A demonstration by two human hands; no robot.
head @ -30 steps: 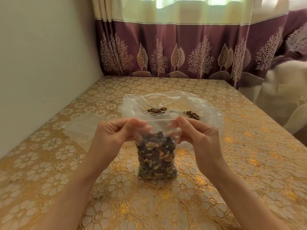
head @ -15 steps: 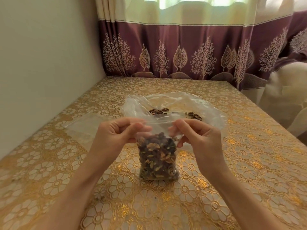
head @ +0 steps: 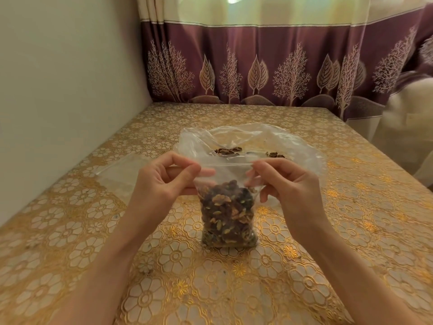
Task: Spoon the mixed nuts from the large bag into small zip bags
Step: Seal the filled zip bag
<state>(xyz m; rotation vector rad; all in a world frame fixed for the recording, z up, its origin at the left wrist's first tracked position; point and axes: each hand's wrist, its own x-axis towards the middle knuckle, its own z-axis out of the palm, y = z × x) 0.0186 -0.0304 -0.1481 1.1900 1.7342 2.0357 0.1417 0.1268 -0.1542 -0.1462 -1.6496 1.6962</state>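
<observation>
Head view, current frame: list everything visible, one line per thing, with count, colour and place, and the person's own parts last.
small zip bag: one, clear, filled with brown mixed nuts, standing on the table at centre, top edge pinched at both ends.
large bag: one, clear, crumpled open behind the small bag, a few nuts left inside.
flat plastic bag: at least one, clear, lying on the table left of the hands.
table: one, gold floral cloth, fills the foreground.
curtain: maroon with pale tree print, cream band above, behind the table.
wall: pale, on the left.
left hand: pinches the bag's top left.
right hand: pinches the bag's top right.
</observation>
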